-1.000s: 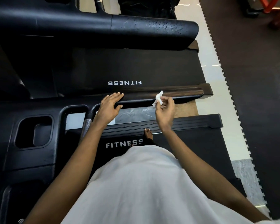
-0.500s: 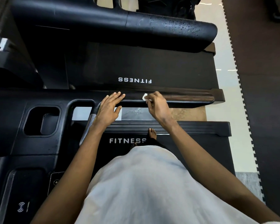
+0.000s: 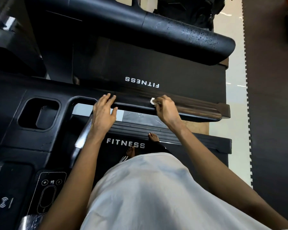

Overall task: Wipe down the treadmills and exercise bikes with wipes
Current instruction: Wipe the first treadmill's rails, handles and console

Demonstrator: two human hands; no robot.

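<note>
The small crumpled white wipe [image 3: 152,101], lifted a second ago, is now pinched by the right hand [image 3: 166,108] against the long black treadmill handrail [image 3: 198,111], so wiping likely resumes, while the spread left hand [image 3: 103,112] rests on it nearby.

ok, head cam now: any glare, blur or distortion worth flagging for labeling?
Head view: strong wide-angle bend in the handrail and mat edge; pale floor tiles nearly blown out; the wipe in the right hand is a small overexposed patch; left hand sharp, little motion blur; console at lower left is dark.
</note>
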